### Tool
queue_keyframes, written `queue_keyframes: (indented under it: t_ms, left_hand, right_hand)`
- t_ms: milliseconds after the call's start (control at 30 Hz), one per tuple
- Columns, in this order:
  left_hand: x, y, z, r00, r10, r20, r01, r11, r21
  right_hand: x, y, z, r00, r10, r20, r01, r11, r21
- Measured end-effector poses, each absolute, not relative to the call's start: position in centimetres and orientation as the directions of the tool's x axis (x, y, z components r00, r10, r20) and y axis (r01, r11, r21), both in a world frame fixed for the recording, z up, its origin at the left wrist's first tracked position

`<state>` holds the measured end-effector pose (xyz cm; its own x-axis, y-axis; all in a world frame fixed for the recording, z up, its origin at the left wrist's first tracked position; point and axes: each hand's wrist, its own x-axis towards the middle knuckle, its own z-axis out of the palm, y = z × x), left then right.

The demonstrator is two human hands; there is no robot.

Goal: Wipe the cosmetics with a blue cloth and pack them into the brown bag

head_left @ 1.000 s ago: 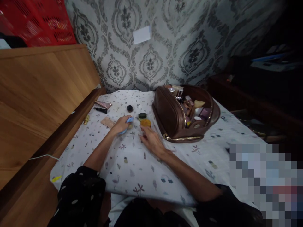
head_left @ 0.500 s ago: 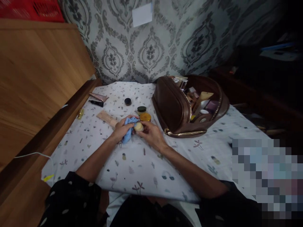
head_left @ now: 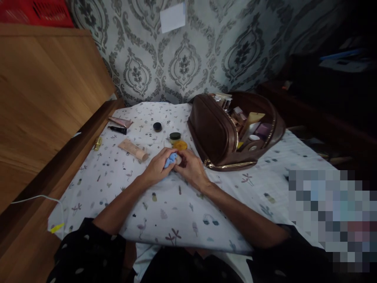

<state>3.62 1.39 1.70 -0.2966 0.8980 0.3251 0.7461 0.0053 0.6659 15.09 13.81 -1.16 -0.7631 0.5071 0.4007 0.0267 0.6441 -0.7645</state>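
My left hand (head_left: 159, 165) is closed on a bunched blue cloth (head_left: 171, 160), which presses against a small pale jar (head_left: 178, 159). Gripping that jar from the other side is my right hand (head_left: 191, 167). Fingers and cloth hide most of the jar. Just beyond the hands lies an amber-lidded jar (head_left: 180, 145), with a dark green-lidded jar (head_left: 174, 136) behind it. A beige squeeze tube (head_left: 133, 149) rests left of my left hand. Farther back sits a small black round pot (head_left: 157, 127).
An open brown cosmetic bag (head_left: 212, 129), full of bottles and tubes, stands to the right. At the left edge are a pink tube (head_left: 120, 122), a black tube (head_left: 117, 130) and a gold lipstick (head_left: 97, 144). A wooden panel (head_left: 53, 78) rises on the left.
My left hand has shifted right with the cloth, which is now bunched smaller and covers the jar's yellowish face. The beige tube shows more fully. The view has shifted slightly.
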Motion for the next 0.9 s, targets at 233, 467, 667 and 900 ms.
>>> queue_keyframes:
  t_ms: [233,467,667,900]
  left_hand:
    - [3.9,1.6,1.7,-0.416,0.869,0.270,0.686,0.104,0.720]
    - [3.3,2.0,0.8,-0.513,0.835,0.199,0.500,0.103,0.860]
    - [3.5,1.8,1.3,-0.503,0.842,0.196,0.413,0.034,0.910]
    - [3.7,1.5,2.1,-0.495,0.841,0.218,0.421,0.013,0.907]
  right_hand:
    - [15.4,13.5,-1.2,-0.784,0.429,0.449,0.004,0.726,-0.687]
    - [15.4,13.3,-1.3,-0.793,0.385,0.472,-0.018,0.760,-0.650]
    - [15.5,13.7,-0.8,-0.784,0.422,0.455,-0.051,0.688,-0.724]
    - [15.5,13.7,-0.4,-0.763,0.520,0.383,0.003,0.596,-0.803]
